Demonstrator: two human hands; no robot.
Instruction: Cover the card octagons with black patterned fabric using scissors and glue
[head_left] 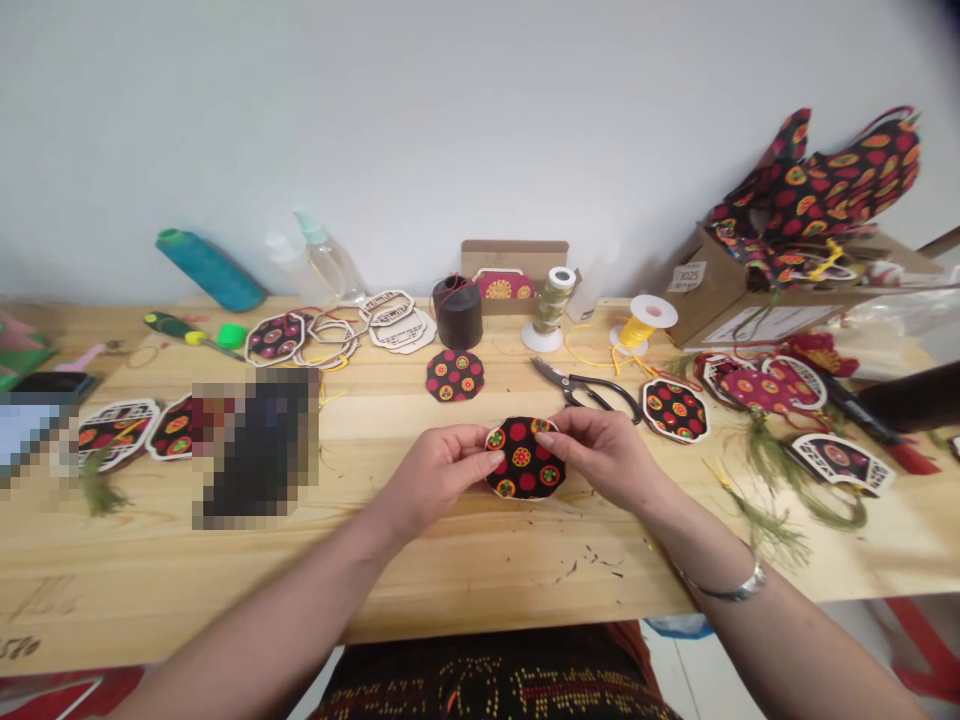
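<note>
Between my two hands is a black fabric-covered piece [523,460] with a scalloped outline, patterned with red dots and bright flower circles; a thin pale edge shows along its rim. My left hand [450,465] pinches its left side, thumb on the front. On the opposite side, my right hand [596,450] grips the upper right edge with thumb and fingers. A matching patterned piece [455,375] lies flat just beyond my hands. Black-handled shears [589,390] rest behind my right hand, and a white-framed patterned piece [675,410] lies to their right.
Along the wall stand a black thread cone [457,315], a metallic thread spool [553,312], a yellow cord spool [643,322] and a teal thread cone [210,270]. A cardboard box [750,300] holds patterned fabric at right. Green tassels [795,480] and dark scraps [592,568] lie on the table.
</note>
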